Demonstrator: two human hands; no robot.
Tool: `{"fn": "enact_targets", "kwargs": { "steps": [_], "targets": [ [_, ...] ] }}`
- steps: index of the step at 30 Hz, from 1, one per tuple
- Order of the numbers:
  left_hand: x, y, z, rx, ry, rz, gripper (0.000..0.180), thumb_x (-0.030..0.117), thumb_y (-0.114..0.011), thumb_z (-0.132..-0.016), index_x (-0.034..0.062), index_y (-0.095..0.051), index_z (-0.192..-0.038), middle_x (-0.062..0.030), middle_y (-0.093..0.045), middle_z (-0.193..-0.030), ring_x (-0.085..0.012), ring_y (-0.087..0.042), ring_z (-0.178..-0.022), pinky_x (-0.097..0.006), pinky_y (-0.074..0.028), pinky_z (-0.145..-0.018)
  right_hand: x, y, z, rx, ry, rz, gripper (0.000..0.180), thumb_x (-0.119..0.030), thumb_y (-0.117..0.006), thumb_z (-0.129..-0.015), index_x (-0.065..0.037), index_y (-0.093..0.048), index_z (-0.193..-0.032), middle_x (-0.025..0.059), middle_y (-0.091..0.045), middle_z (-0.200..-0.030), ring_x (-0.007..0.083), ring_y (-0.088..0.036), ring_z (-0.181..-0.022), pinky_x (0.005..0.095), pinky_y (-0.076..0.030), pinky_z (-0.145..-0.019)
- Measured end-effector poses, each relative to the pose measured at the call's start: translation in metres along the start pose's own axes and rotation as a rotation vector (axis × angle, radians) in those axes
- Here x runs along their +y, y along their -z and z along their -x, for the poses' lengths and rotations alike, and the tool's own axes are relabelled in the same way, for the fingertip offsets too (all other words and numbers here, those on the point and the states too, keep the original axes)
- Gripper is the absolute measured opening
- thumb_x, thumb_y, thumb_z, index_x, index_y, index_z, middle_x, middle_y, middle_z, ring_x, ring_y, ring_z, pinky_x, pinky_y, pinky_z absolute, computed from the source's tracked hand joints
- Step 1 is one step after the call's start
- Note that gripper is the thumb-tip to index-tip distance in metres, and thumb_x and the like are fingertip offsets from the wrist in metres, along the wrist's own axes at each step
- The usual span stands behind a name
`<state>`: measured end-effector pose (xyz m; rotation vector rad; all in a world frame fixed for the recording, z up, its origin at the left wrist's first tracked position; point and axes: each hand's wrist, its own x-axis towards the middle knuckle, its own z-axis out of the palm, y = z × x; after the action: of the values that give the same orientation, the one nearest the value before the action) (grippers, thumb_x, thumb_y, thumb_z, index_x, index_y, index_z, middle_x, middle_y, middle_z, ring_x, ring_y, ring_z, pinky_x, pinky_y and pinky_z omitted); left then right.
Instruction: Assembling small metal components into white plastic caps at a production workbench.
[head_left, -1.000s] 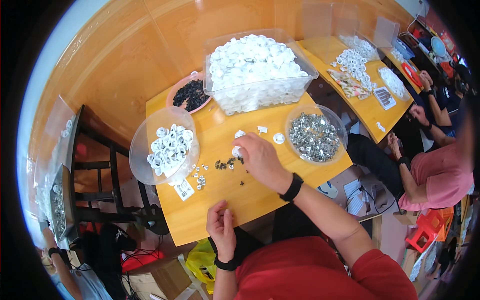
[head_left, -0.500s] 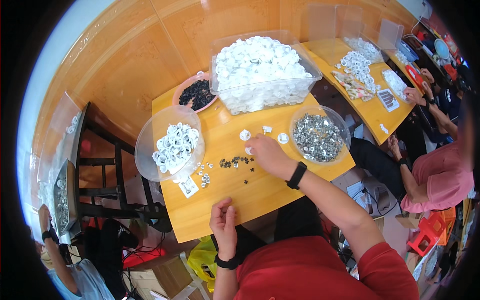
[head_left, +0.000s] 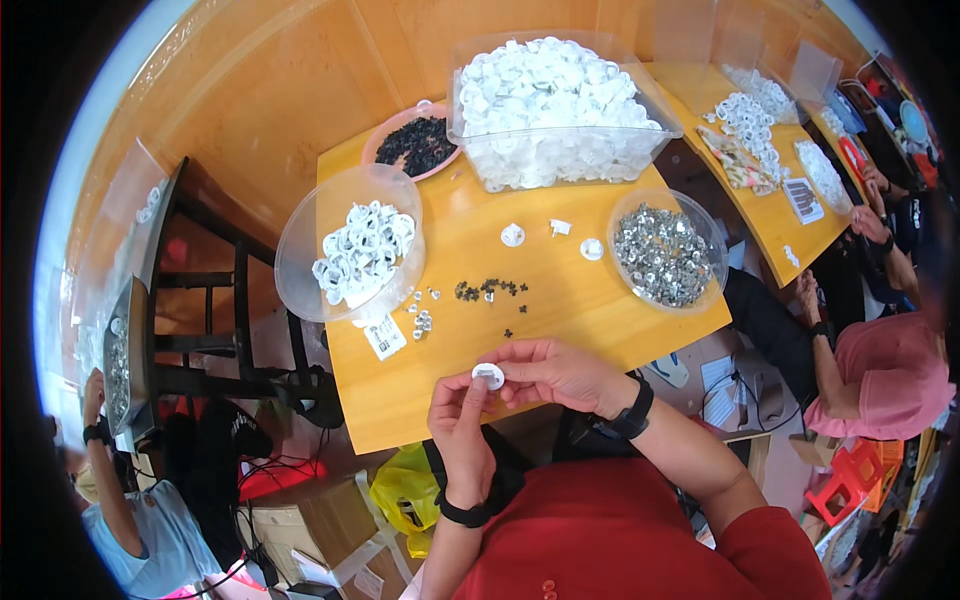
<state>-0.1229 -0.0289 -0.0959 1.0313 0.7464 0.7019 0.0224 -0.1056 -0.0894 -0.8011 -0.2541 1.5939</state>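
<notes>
A small round white plastic part [head_left: 488,376] is pinched between both hands, just over the table's near edge. My left hand [head_left: 462,420] has its thumb and fingers closed on its lower left side. My right hand [head_left: 550,375] grips the same part from the right with its fingertips. Beyond the hands, a cluster of small black cross-shaped pieces [head_left: 490,290] lies on the table. Several small shiny pieces [head_left: 422,322] sit to its left. Farther back are more white parts, a round one [head_left: 513,235], an angular one [head_left: 560,228] and another round one [head_left: 592,249].
Around the wooden table [head_left: 460,225] stand a bowl of white rings [head_left: 300,260], a pink bowl of black pieces [head_left: 372,148], a large clear bin of white parts [head_left: 560,160] and a bowl of metal pieces [head_left: 660,250]. Co-workers sit left and right; a second table [head_left: 770,232] is at right.
My right hand has come back from the table's middle with a round white part. It has met my left hand, which now also grips that part. The view has shifted slightly.
</notes>
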Motion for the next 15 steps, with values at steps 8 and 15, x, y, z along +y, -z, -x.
{"fn": "enact_targets", "kwargs": {
  "steps": [8,15],
  "targets": [
    [-0.009,0.009,0.0,0.11,-0.054,0.012,0.005,0.008,-0.061,-0.09,0.0035,-0.059,-0.091,-0.0076,-0.065,-0.097,-0.0109,-0.06,-0.08,-0.022,-0.047,-0.07,0.025,-0.017,0.0,0.313,0.309,0.497,0.016,-0.01,-0.058,-0.092,0.001,-0.06,-0.103,0.0023,-0.063,-0.084,0.0068,-0.058,-0.066,0.0213,-0.051,-0.063],
    [-0.011,0.014,0.011,-0.037,0.009,0.04,0.006,0.005,-0.06,-0.09,0.0024,-0.057,-0.094,-0.0106,-0.062,-0.108,-0.0137,-0.06,-0.09,-0.027,-0.05,-0.083,0.023,-0.008,0.001,0.319,0.353,0.601,0.015,-0.006,-0.058,-0.091,0.003,-0.063,-0.101,0.0025,-0.064,-0.085,0.0057,-0.058,-0.069,0.0197,-0.048,-0.061]
  ]
}}
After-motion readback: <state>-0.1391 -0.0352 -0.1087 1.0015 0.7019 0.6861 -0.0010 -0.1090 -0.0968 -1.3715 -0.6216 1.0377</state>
